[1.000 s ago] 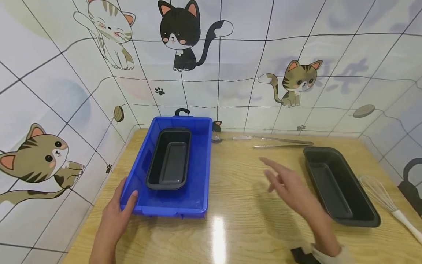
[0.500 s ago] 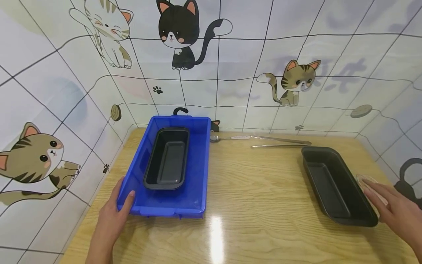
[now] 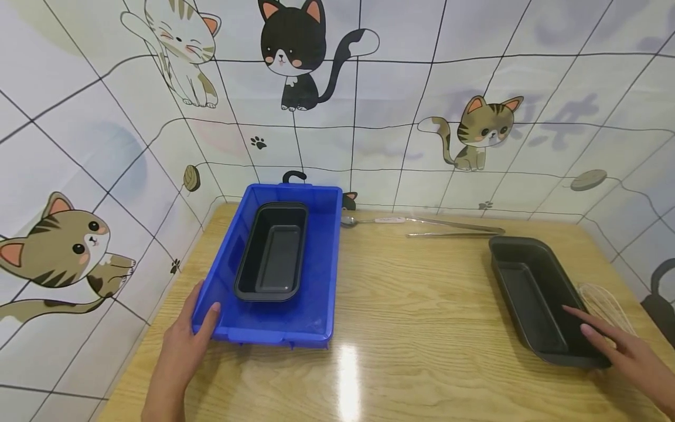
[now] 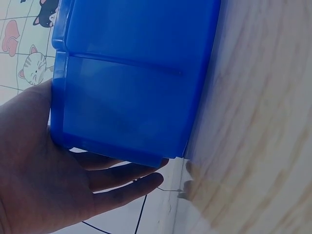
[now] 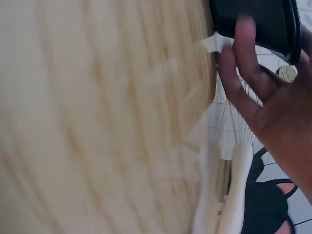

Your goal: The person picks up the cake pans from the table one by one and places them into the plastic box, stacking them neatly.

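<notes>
My left hand grips the near left corner of a blue plastic tray, thumb over the rim and fingers along the outer wall. Inside the tray sits a black loaf pan. On the right, my right hand holds the near right edge of a second black loaf pan, with digits reaching inside over its rim. The right wrist view shows other fingers outside, by the pan's wall. A whisk lies beyond that pan, its handle hidden by the hand in the head view.
Along the back of the wooden table lie a spoon and metal tongs. A wall covering with cartoon cats rises behind and at both sides. The right pan's far end reaches close to the tongs.
My right hand moved from above the middle of the table to the whisk side of the right pan, then onto that pan's near edge. The left hand stays at the tray's corner.
</notes>
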Demonstrator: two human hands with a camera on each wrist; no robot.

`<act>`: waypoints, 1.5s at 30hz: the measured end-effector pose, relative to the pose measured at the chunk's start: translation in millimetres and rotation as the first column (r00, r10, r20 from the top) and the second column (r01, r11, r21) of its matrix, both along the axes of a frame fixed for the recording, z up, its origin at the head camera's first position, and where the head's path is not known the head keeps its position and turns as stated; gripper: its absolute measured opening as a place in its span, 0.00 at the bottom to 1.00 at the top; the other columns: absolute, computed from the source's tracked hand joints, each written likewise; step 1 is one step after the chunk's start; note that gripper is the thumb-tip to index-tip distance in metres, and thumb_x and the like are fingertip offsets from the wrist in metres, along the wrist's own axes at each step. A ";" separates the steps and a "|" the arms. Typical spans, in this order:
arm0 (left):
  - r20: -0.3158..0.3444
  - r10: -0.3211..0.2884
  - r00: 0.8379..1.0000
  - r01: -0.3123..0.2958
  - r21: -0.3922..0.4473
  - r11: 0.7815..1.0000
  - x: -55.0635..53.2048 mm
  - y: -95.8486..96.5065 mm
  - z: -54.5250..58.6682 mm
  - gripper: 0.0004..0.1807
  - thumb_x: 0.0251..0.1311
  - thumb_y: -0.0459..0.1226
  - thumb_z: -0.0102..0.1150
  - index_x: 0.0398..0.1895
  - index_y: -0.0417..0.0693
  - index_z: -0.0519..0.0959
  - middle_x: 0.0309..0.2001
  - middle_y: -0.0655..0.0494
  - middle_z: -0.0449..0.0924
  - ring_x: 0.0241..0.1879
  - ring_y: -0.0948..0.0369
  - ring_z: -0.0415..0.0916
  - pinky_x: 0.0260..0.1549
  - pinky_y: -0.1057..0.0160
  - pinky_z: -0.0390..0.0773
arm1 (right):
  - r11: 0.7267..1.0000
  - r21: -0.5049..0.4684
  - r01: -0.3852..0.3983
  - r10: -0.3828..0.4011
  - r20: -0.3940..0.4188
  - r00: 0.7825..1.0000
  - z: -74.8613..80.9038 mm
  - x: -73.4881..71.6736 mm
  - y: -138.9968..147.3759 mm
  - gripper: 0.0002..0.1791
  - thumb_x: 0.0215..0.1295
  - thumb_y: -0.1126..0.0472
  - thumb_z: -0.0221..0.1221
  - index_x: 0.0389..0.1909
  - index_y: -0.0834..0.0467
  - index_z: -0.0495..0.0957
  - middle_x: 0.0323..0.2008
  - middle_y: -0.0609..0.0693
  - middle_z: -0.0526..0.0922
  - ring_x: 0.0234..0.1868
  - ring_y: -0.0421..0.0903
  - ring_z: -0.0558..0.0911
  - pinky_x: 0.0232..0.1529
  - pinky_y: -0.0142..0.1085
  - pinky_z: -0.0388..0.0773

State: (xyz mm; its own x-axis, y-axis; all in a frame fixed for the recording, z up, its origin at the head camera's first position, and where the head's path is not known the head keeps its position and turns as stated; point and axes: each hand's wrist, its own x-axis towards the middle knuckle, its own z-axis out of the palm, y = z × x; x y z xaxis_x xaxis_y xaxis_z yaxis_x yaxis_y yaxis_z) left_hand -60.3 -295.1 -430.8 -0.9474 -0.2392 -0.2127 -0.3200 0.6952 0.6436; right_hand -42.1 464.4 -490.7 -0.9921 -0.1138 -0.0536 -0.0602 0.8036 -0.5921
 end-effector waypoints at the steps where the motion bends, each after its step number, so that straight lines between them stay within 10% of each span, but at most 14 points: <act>1: -0.001 0.000 1.000 0.000 -0.001 1.000 0.1 0.1 0.0 0.44 0.86 0.59 0.42 0.93 0.53 0.38 0.83 0.20 0.50 0.78 0.19 0.57 0.72 0.20 0.61 | 0.996 -0.082 -0.020 0.023 0.029 0.999 -3.8 1.6 0.5 0.32 0.93 0.57 0.42 0.91 0.48 0.48 0.77 0.13 0.50 0.66 0.06 0.56 0.77 0.41 0.72; 4: 0.001 0.004 1.000 -0.004 -0.001 1.000 0.0 0.3 0.7 0.44 0.87 0.58 0.42 0.93 0.53 0.38 0.83 0.19 0.51 0.77 0.19 0.57 0.72 0.20 0.61 | 0.934 -0.355 -0.042 0.090 0.121 0.989 -13.3 4.2 0.3 0.33 0.94 0.61 0.38 0.92 0.42 0.46 0.69 0.07 0.56 0.64 0.05 0.60 0.65 0.32 0.83; 8: 0.014 0.007 1.000 -0.007 0.003 1.000 -0.6 -0.7 0.8 0.44 0.87 0.59 0.40 0.93 0.53 0.37 0.83 0.18 0.49 0.77 0.18 0.56 0.71 0.20 0.61 | 0.761 -0.642 -0.093 0.174 0.064 0.983 -20.9 4.6 -2.9 0.36 0.90 0.73 0.35 0.90 0.45 0.51 0.73 0.15 0.61 0.65 0.13 0.70 0.48 0.36 0.91; 10: 0.020 0.009 1.000 -0.010 0.006 1.000 -0.6 -0.9 0.5 0.44 0.87 0.59 0.40 0.92 0.53 0.37 0.83 0.19 0.48 0.77 0.18 0.56 0.72 0.19 0.61 | 0.787 -0.600 -0.146 0.161 -0.029 0.987 -21.8 5.7 -6.2 0.36 0.88 0.76 0.35 0.90 0.49 0.54 0.75 0.18 0.63 0.69 0.13 0.67 0.45 0.23 0.84; 11: 0.022 0.011 1.000 -0.011 0.008 1.000 -0.6 -0.8 0.2 0.44 0.87 0.59 0.40 0.92 0.54 0.37 0.83 0.19 0.48 0.78 0.18 0.55 0.72 0.19 0.61 | 0.736 -0.658 -0.158 0.172 -0.043 0.984 -21.7 5.8 -7.6 0.37 0.86 0.79 0.34 0.89 0.51 0.55 0.76 0.20 0.65 0.70 0.16 0.68 0.46 0.25 0.87; 15: 0.019 0.013 1.000 -0.013 0.009 1.000 -0.4 0.3 -0.3 0.44 0.87 0.59 0.40 0.93 0.54 0.37 0.83 0.19 0.49 0.78 0.18 0.56 0.72 0.20 0.61 | 0.862 -0.482 -0.158 0.106 -0.133 0.985 -17.1 9.4 -19.7 0.37 0.85 0.79 0.36 0.88 0.53 0.58 0.75 0.16 0.65 0.70 0.11 0.63 0.49 0.13 0.76; 18: 0.014 0.012 1.000 -0.012 0.011 1.000 -0.3 0.4 -0.5 0.44 0.87 0.59 0.40 0.93 0.54 0.38 0.83 0.20 0.49 0.78 0.19 0.56 0.72 0.20 0.61 | 0.820 -0.547 -0.169 0.111 -0.137 0.984 -12.6 8.5 -32.6 0.36 0.86 0.79 0.35 0.87 0.55 0.59 0.76 0.20 0.63 0.71 0.14 0.68 0.55 0.16 0.78; 21: 0.016 0.010 1.000 -0.010 0.012 1.000 -0.6 0.7 -0.3 0.44 0.87 0.60 0.40 0.93 0.54 0.37 0.83 0.20 0.49 0.78 0.19 0.56 0.72 0.20 0.62 | 0.633 -0.758 -0.156 0.152 -0.076 0.985 -7.6 3.9 -48.1 0.34 0.87 0.77 0.31 0.86 0.55 0.61 0.77 0.27 0.60 0.68 0.30 0.82 0.56 0.29 0.87; 23: 0.019 0.009 1.000 -0.009 0.013 1.000 -0.6 0.5 -0.1 0.45 0.87 0.60 0.40 0.93 0.54 0.37 0.84 0.20 0.48 0.78 0.18 0.55 0.72 0.20 0.61 | 0.453 -0.883 -0.125 0.199 -0.036 0.979 -4.7 -0.1 -59.3 0.34 0.88 0.76 0.28 0.86 0.55 0.62 0.78 0.32 0.57 0.60 0.47 0.91 0.56 0.42 0.90; 24: 0.020 0.008 1.000 -0.008 0.012 1.000 -0.6 0.8 0.3 0.45 0.87 0.60 0.40 0.93 0.54 0.36 0.84 0.20 0.48 0.78 0.18 0.55 0.72 0.20 0.61 | 0.461 -0.879 -0.121 0.185 -0.038 0.982 -2.6 -1.6 -66.4 0.33 0.89 0.75 0.29 0.86 0.54 0.63 0.77 0.33 0.56 0.53 0.41 0.92 0.54 0.38 0.90; 28: 0.008 0.003 1.000 -0.003 0.012 1.000 0.5 0.5 0.3 0.44 0.87 0.59 0.40 0.93 0.54 0.37 0.84 0.20 0.49 0.78 0.19 0.56 0.73 0.20 0.61 | 0.325 -0.932 -0.163 0.218 -0.094 0.971 4.3 -8.4 -93.0 0.33 0.87 0.77 0.27 0.86 0.61 0.60 0.78 0.38 0.59 0.51 0.53 0.94 0.58 0.44 0.89; 31: -0.001 0.000 1.000 0.000 0.008 1.000 1.0 -0.2 -0.4 0.44 0.87 0.59 0.40 0.93 0.54 0.38 0.84 0.21 0.50 0.78 0.20 0.56 0.73 0.21 0.61 | 0.289 -0.933 -0.214 0.216 -0.154 0.964 10.3 -12.3 -110.9 0.32 0.86 0.79 0.27 0.85 0.66 0.59 0.79 0.42 0.59 0.59 0.58 0.91 0.59 0.47 0.88; 36: -0.004 0.002 1.000 -0.002 0.009 1.000 0.6 -0.6 -1.4 0.44 0.87 0.59 0.41 0.93 0.54 0.38 0.84 0.21 0.50 0.78 0.20 0.57 0.73 0.21 0.61 | 0.338 -0.910 -0.241 0.174 -0.191 0.966 20.6 -15.7 -131.7 0.32 0.85 0.79 0.29 0.85 0.67 0.57 0.84 0.48 0.46 0.61 0.51 0.91 0.57 0.46 0.89; 45: 0.009 0.005 1.000 -0.005 0.012 1.000 0.7 -0.5 -1.2 0.44 0.87 0.60 0.40 0.93 0.55 0.37 0.84 0.22 0.49 0.79 0.20 0.56 0.73 0.20 0.60 | 0.299 -0.920 -0.252 0.174 -0.207 0.963 34.9 -24.4 -154.0 0.34 0.84 0.80 0.32 0.86 0.62 0.54 0.79 0.52 0.54 0.64 0.53 0.89 0.55 0.51 0.89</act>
